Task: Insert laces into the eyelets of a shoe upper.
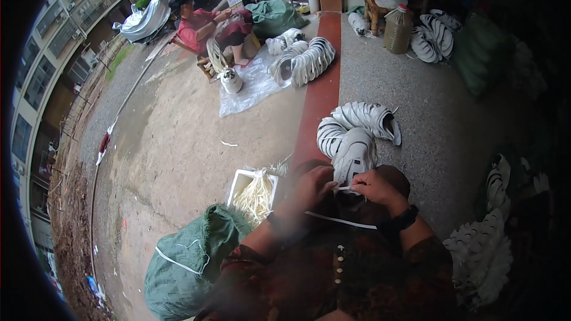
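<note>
Left hand [311, 185] and right hand [375, 186] pinching one white lace [344, 188], one white shoe [353, 156]

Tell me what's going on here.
A person sits with a white shoe on their lap, both hands at it: the left hand and right hand pinch a white lace between them. More white shoes lie stacked just beyond. A white box of laces and a green sack sit to the left. Farther off, another seated person handles shoes too.

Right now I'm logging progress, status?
Both hands, left and right, pinching a white lace. White shoe on lap. Nothing in the way.
</note>
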The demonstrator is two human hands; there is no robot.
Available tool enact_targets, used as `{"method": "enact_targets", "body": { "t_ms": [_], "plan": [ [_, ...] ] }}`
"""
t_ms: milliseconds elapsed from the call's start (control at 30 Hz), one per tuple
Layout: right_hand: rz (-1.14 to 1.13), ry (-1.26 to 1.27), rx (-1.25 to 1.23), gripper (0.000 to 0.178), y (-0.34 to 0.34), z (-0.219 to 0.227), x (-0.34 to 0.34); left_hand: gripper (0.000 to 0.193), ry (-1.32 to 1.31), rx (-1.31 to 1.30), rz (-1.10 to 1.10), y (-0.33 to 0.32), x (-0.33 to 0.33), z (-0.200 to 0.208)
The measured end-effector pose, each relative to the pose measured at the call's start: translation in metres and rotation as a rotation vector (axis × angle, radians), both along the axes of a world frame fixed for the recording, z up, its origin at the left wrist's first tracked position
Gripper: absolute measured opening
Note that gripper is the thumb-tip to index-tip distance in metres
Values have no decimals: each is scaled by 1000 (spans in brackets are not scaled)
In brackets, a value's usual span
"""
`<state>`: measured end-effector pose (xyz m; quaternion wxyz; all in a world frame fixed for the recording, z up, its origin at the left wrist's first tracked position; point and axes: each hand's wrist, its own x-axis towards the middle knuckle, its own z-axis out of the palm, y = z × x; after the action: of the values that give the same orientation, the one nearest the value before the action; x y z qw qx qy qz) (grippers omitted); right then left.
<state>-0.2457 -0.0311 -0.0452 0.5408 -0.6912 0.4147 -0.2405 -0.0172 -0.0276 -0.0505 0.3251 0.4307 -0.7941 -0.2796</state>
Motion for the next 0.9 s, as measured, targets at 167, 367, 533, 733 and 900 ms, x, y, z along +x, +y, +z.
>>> {"method": "enact_targets", "body": {
  "t_ms": [167,367,533,733,900],
  "plan": [
    [-94,-50,-86,12,-15,-6,-8,24,404,521,-300,-27,-52,11],
    [-369,-55,-125,14,-25,-62,-19,13,317,372,-191,-41,-61,-48],
    [-398,-68,-3,15,-32,-71,-21,12,520,357,201,-20,-82,-68],
    [-394,-57,-117,17,-47,-75,-26,13,573,361,276,-24,-81,-62],
    [-410,250,-320,24,-53,-58,-8,13,730,568,363,-41,-54,-72]
  ]
}}
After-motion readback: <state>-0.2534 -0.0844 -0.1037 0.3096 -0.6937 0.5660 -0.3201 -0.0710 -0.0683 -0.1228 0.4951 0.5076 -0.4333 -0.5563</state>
